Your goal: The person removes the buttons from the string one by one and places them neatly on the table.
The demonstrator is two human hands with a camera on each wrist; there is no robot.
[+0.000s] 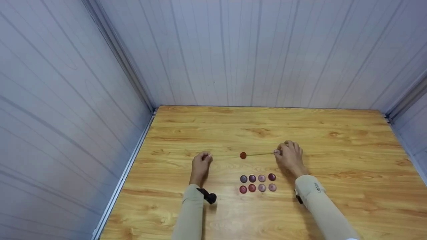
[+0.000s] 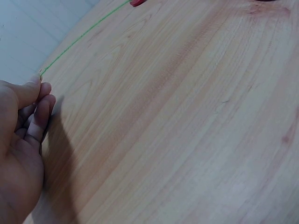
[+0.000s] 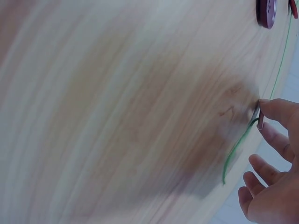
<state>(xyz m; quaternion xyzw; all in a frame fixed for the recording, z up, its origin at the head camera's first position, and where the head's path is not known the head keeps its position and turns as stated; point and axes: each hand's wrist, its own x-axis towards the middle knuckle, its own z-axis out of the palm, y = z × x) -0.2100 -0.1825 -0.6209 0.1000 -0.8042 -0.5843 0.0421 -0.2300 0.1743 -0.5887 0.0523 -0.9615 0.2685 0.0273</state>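
A green string (image 2: 74,44) stretches almost straight between both hands, with a reddish-brown button (image 1: 243,155) threaded midway along it. My left hand (image 1: 201,165) pinches one end of the string between thumb and index finger, its other fingers loosely curled. At the other side, my right hand (image 1: 290,158) pinches the string with thumb and index finger, other fingers spread. Past that grip a short green tail (image 3: 231,154) hangs toward the table. Only an edge of the threaded button shows in the left wrist view.
Two short rows of several buttons, among them a dark red one (image 1: 272,177) and a grey one (image 1: 244,179), lie on the wooden table (image 1: 350,150) between the forearms. Pale panel walls (image 1: 233,50) border the table at the back and sides.
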